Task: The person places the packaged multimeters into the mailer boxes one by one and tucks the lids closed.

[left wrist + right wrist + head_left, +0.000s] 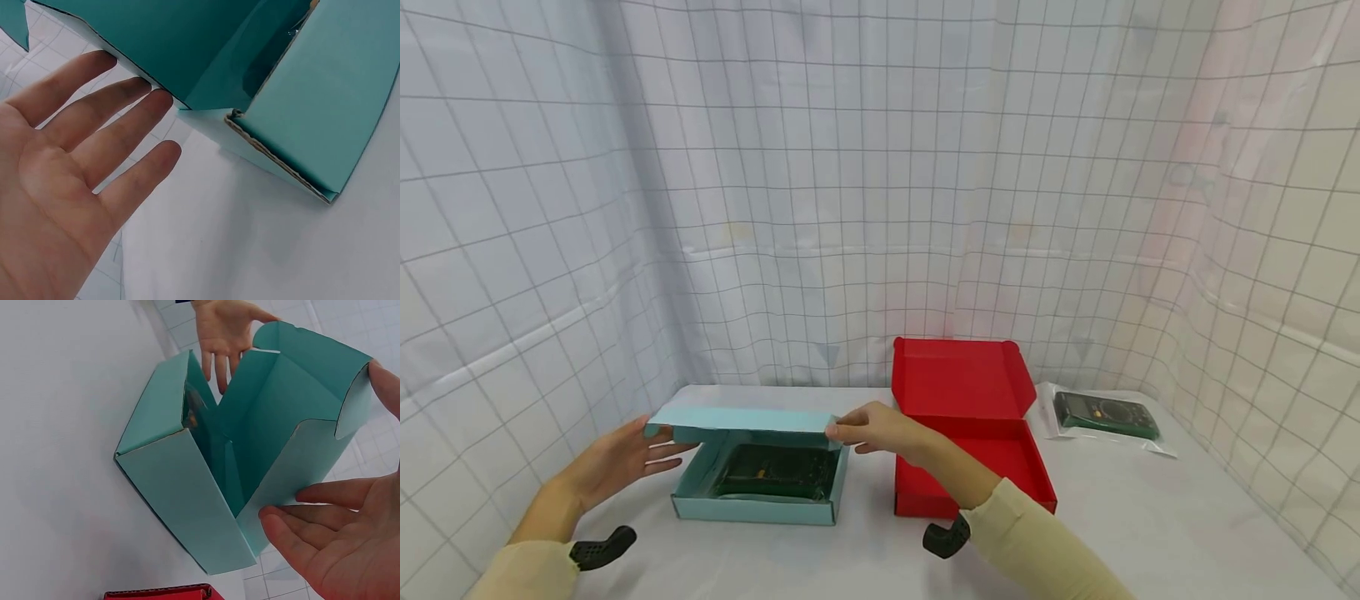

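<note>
At table centre, flat-fingered left hand (617, 460) and right hand (880, 431) steady the teal box (760, 483) lid (745, 419) half-closed, red box (970, 433) at 3 o'clock; folding down should follow.

The head view looks forward and down from above the near edge of the worktop (1150, 517), taking in the teal box (760, 475) at 12 o'clock and the red box (970, 450) toward 1 o'clock. The left wrist view sits very close, facing past the left hand (69, 187) at the teal box's (325, 106) corner. The right wrist view looks leftward across the teal box (206, 506) from beside the right hand (350, 544). All three share that box.
</note>
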A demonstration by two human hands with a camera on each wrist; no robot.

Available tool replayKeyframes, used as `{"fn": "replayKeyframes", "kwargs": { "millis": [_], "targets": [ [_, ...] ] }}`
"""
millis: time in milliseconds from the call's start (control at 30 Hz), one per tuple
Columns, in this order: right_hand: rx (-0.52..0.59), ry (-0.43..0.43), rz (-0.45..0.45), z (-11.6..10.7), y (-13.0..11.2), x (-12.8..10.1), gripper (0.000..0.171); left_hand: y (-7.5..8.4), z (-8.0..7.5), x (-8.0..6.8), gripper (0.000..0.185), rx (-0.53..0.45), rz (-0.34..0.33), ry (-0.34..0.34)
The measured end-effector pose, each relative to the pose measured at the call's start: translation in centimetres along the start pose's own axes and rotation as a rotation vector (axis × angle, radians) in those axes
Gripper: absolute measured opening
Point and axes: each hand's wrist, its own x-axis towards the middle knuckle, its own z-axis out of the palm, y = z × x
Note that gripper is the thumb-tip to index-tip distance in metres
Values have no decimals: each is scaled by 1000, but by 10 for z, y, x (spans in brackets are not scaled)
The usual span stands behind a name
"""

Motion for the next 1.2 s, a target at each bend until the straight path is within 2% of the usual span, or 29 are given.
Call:
{"fn": "replayKeyframes", "kwargs": {
  "millis": [200, 433, 733, 833, 1033, 1200],
  "targets": [
    [-28, -19, 4, 4, 0, -1, 62, -3, -2, -6, 58, -33, -2, -44],
    [-73, -40, -14, 6, 0, -5, 69, -6, -2, -10, 56, -71, -21, -36],
    [-156, -27, -17, 11, 1, -8, 72, -12, -7, -16, 57, -116, -13, -101],
    [-154, -19, -15, 12, 3, -8, 71, -13, -7, -18, 58, -105, -2, -98],
    [-125, 2, -4, 16, 7, -10, 73, -13, -4, -22, 58, -23, 1, -36],
    [-146, 19, 0, 20, 11, -11, 77, -13, 0, -24, 57, 43, -10, 7]
  ]
}}
